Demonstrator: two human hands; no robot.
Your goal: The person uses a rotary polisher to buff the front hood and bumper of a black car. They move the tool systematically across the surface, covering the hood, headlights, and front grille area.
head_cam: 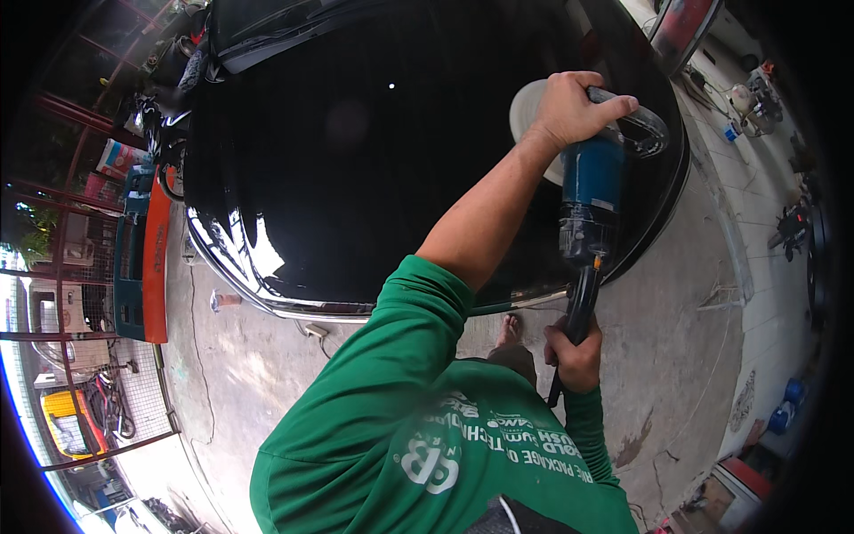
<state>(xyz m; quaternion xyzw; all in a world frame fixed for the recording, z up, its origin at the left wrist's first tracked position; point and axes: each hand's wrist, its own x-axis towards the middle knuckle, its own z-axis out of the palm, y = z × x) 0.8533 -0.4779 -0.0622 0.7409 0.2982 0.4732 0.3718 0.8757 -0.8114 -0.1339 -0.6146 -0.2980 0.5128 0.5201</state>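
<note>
A blue-bodied rotary polisher (590,173) lies over the right side of a glossy black car hood (347,180). Its round whitish pad (527,113) is at the hood surface, partly hidden by my forearm. My left hand (577,107) is closed over the front of the machine at the black loop handle (644,127), thumb extended across it. Lower down, my right hand (577,354) grips the long black rear handle (584,300), just beyond the hood's front edge. Whether the pad is spinning cannot be told.
Chrome trim (320,314) edges the car's front above a concrete floor (233,374). An orange and dark green panel (157,260) stands at left by a red-framed mesh gate (63,300). Equipment (750,100) sits along the right side, with a blue container (780,417) lower down.
</note>
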